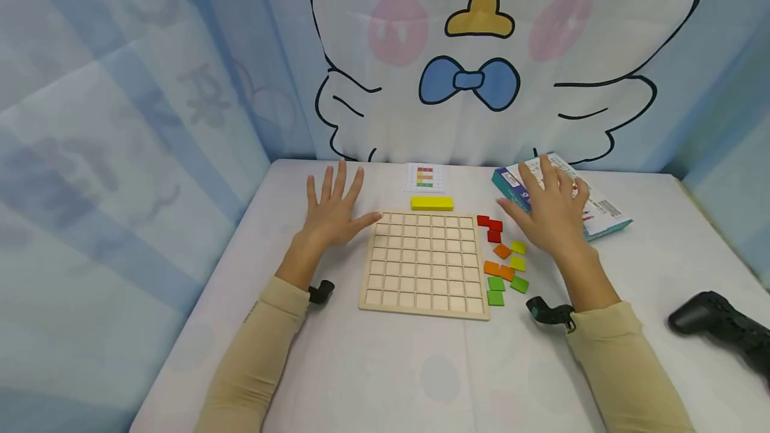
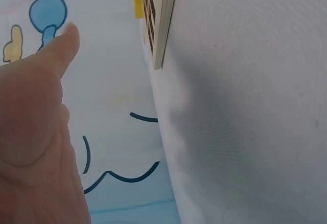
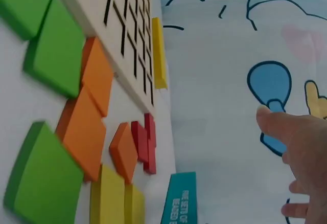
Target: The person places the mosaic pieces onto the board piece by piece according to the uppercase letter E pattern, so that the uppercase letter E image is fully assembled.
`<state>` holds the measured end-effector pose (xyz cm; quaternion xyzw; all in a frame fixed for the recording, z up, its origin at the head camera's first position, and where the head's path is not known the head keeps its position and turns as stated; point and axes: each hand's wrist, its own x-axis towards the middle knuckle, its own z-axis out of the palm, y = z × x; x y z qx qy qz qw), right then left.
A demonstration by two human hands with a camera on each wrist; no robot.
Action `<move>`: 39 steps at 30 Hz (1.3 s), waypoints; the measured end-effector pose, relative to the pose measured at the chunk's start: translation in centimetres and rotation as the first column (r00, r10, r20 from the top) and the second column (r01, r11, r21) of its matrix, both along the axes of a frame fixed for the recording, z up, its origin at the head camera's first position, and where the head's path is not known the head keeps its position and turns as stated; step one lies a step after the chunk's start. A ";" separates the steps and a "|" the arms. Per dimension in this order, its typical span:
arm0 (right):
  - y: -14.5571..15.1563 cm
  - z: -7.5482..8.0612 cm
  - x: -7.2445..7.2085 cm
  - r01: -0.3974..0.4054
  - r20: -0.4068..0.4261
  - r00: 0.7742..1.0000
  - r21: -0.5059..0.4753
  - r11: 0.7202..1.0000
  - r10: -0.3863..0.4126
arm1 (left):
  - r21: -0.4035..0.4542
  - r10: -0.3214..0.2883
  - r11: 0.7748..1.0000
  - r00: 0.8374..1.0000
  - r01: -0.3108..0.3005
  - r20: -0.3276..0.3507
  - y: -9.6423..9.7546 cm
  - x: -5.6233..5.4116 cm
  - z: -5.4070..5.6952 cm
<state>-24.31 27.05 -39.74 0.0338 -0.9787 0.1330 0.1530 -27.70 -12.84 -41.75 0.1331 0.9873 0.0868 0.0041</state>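
Observation:
A square wooden grid board (image 1: 424, 314) lies in the middle of the table. My left hand (image 1: 333, 214) hovers with spread fingers by its upper left corner, the thumb tip overlapping that corner in the head view. To the right of the board, my right hand (image 1: 550, 212) is spread over the near side of a teal and white box (image 1: 604, 216) and holds nothing. Between board and right hand lie loose square tiles: red tiles (image 1: 494, 236), orange tiles (image 1: 491, 268), yellow tiles (image 1: 517, 263) and green tiles (image 1: 496, 298). In the right wrist view the green tiles (image 3: 43, 178) appear large.
Behind the board lies a yellow bar (image 1: 432, 204). Farther back is a pattern card (image 1: 426, 178) with rows of coloured squares. A black game controller (image 1: 716, 323) sits at the right edge. A printed curtain (image 1: 475, 132) hangs behind the table.

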 end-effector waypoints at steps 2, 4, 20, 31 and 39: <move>-0.7 0.4 -0.3 -0.019 -0.011 1.000 -0.021 1.000 0.018 | 0.003 -0.010 1.000 1.000 0.010 -0.012 0.0 0.0 0.0; -1.4 0.6 -0.7 -0.047 -0.001 0.999 -0.058 0.997 0.047 | 0.017 -0.025 1.000 1.000 0.025 -0.014 0.0 0.0 0.1; -2.6 -3.7 -1.6 -0.130 0.352 0.899 -0.355 0.926 0.261 | 0.306 -0.283 0.937 0.879 0.168 0.385 -1.7 -1.1 -2.0; -2.7 -4.6 -1.9 -0.118 0.382 0.900 -0.251 0.961 0.210 | 0.209 -0.288 0.954 0.855 0.216 0.431 -1.8 -0.7 -2.2; -2.8 -4.6 -1.6 -0.122 0.359 0.909 -0.253 0.960 0.210 | 0.193 -0.282 0.957 0.856 0.217 0.433 -1.7 -0.5 -2.2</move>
